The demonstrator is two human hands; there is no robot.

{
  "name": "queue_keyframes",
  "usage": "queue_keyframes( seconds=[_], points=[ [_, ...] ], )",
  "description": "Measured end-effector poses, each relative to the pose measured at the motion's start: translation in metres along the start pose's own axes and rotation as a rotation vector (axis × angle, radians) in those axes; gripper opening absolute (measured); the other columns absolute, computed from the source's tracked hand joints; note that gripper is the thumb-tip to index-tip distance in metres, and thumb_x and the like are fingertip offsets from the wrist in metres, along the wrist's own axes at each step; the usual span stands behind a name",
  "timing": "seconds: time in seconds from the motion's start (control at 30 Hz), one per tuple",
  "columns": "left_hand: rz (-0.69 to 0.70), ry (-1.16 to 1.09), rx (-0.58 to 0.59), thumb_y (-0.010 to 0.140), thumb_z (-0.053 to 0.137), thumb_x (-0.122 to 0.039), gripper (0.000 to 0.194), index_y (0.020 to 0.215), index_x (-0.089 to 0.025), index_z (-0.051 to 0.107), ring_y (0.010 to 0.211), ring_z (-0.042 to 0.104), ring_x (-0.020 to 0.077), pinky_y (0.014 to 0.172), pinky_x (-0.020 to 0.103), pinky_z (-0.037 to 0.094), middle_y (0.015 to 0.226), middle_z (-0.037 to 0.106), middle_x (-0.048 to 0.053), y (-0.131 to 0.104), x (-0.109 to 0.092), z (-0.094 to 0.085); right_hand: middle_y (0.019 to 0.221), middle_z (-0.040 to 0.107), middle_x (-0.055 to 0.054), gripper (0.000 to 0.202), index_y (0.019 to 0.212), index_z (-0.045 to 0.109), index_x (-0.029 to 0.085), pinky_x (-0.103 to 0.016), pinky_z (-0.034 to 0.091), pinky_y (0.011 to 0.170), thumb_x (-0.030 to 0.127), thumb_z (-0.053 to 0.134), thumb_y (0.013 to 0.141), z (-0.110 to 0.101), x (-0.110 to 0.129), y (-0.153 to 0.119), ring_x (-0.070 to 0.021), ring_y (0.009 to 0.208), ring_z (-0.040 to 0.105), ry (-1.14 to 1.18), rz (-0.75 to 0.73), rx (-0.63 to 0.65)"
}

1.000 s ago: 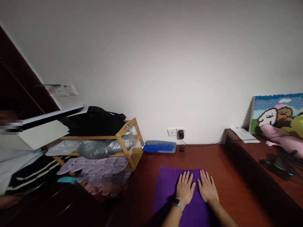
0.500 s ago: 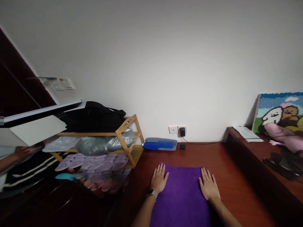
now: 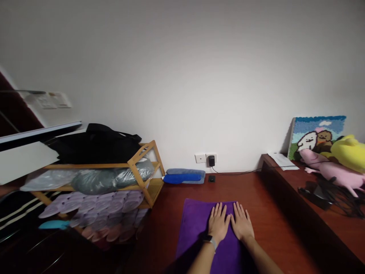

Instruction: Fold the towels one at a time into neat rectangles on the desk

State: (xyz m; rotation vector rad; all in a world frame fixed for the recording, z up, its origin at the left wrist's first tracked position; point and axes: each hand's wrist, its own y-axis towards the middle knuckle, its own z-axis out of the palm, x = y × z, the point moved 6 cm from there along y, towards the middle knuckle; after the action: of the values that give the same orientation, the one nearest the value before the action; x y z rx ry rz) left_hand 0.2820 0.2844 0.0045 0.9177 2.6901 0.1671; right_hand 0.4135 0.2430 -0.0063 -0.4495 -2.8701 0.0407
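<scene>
Purple towel [image 3: 196, 224] lies flat on red-brown floor [image 3: 273, 217], already spread, far edge straight. We press left hand [image 3: 218, 226] and right hand [image 3: 242, 225] open, palms down, side by side mid-towel. Smoothing looks near done; near end out of view.

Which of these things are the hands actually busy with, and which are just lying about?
In use: purple towel, with left hand and right hand flat on it.

Lying about: wooden rack, black bag, blue cushion, charger, plush toys, picture.
</scene>
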Motion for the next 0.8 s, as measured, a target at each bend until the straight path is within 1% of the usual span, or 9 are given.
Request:
queue_keyframes(
  seconds=[0.03, 0.1, 0.17, 0.33, 0.43, 0.53, 0.67, 0.73, 0.8],
  points=[
    [-0.022, -0.006, 0.011, 0.104, 0.019, -0.053, 0.062, 0.159, -0.029, 0.031, 0.155, 0.027, 0.0246, 0.127, 0.051, 0.026, 0.168, 0.033, 0.005, 0.000, -0.001, 0.004, 0.170, 0.014, -0.004, 0.072, 0.162, 0.017, 0.011, -0.043, 0.005, 0.128, 0.048, 0.017, 0.100, 0.000, 0.000, 0.000, -0.0213, 0.158, 0.008, 0.000, 0.002, -0.002],
    [-0.071, 0.001, 0.023, 0.104, 0.019, -0.055, 0.061, 0.158, -0.032, 0.034, 0.155, 0.027, 0.0239, 0.127, 0.050, 0.025, 0.168, 0.032, 0.003, -0.002, 0.012, 0.004, 0.170, 0.015, -0.004, 0.074, 0.162, 0.017, 0.010, -0.043, 0.006, 0.128, 0.049, 0.017, 0.100, 0.000, 0.000, 0.001, -0.0213, 0.158, 0.009, 0.008, 0.008, -0.015],
    [-0.150, 0.042, 0.026, 0.103, 0.019, -0.056, 0.062, 0.157, -0.032, 0.036, 0.155, 0.027, 0.0245, 0.127, 0.050, 0.024, 0.168, 0.032, 0.003, -0.007, 0.043, -0.007, 0.170, 0.015, -0.004, 0.074, 0.162, 0.017, 0.010, -0.042, 0.006, 0.128, 0.050, 0.017, 0.100, 0.000, 0.000, 0.001, -0.0213, 0.158, 0.010, 0.020, 0.014, -0.025],
    [-0.396, 0.195, 0.027, 0.103, 0.021, -0.053, 0.064, 0.158, -0.025, 0.037, 0.155, 0.027, 0.0261, 0.126, 0.051, 0.024, 0.167, 0.033, 0.007, -0.032, 0.141, -0.049, 0.170, 0.014, -0.003, 0.075, 0.162, 0.017, 0.011, -0.043, 0.006, 0.128, 0.051, 0.016, 0.099, 0.001, -0.001, 0.001, -0.0209, 0.158, 0.010, 0.025, 0.014, -0.028],
    [-0.451, 0.232, 0.017, 0.103, 0.021, -0.052, 0.064, 0.159, -0.024, 0.033, 0.155, 0.028, 0.0255, 0.126, 0.050, 0.025, 0.167, 0.031, 0.006, -0.043, 0.174, -0.059, 0.170, 0.014, -0.003, 0.075, 0.162, 0.017, 0.011, -0.043, 0.006, 0.128, 0.052, 0.016, 0.099, 0.005, -0.002, 0.002, -0.0209, 0.158, 0.010, 0.006, 0.015, -0.024],
    [-0.457, 0.245, 0.000, 0.102, 0.020, -0.054, 0.066, 0.159, -0.023, 0.033, 0.155, 0.028, 0.0258, 0.126, 0.051, 0.023, 0.167, 0.031, 0.006, -0.046, 0.181, -0.060, 0.170, 0.015, -0.004, 0.075, 0.162, 0.017, 0.011, -0.043, 0.007, 0.128, 0.051, 0.016, 0.099, 0.007, -0.002, 0.004, -0.0208, 0.158, 0.010, -0.001, 0.016, -0.022],
    [-0.467, 0.259, -0.003, 0.102, 0.020, -0.054, 0.067, 0.158, -0.019, 0.034, 0.154, 0.029, 0.0252, 0.127, 0.049, 0.021, 0.166, 0.033, 0.007, -0.047, 0.179, -0.063, 0.170, 0.015, -0.003, 0.075, 0.162, 0.017, 0.012, -0.043, 0.007, 0.128, 0.052, 0.015, 0.099, 0.004, -0.001, 0.003, -0.0206, 0.158, 0.010, -0.010, 0.021, -0.015],
    [-0.466, 0.261, -0.030, 0.103, 0.020, -0.051, 0.066, 0.158, -0.017, 0.035, 0.154, 0.029, 0.0252, 0.127, 0.049, 0.021, 0.165, 0.035, 0.009, -0.045, 0.172, -0.069, 0.170, 0.013, -0.003, 0.075, 0.162, 0.016, 0.011, -0.043, 0.007, 0.128, 0.051, 0.015, 0.099, 0.003, 0.000, 0.002, -0.0205, 0.158, 0.010, -0.020, 0.022, -0.001],
    [-0.416, 0.251, -0.088, 0.104, 0.019, -0.049, 0.065, 0.158, -0.017, 0.034, 0.155, 0.027, 0.0249, 0.128, 0.049, 0.020, 0.166, 0.034, 0.009, -0.040, 0.153, -0.073, 0.170, 0.012, -0.002, 0.075, 0.162, 0.015, 0.011, -0.043, 0.007, 0.128, 0.051, 0.014, 0.099, 0.001, 0.001, 0.001, -0.0204, 0.158, 0.009, -0.025, 0.021, 0.010]
  ],
)
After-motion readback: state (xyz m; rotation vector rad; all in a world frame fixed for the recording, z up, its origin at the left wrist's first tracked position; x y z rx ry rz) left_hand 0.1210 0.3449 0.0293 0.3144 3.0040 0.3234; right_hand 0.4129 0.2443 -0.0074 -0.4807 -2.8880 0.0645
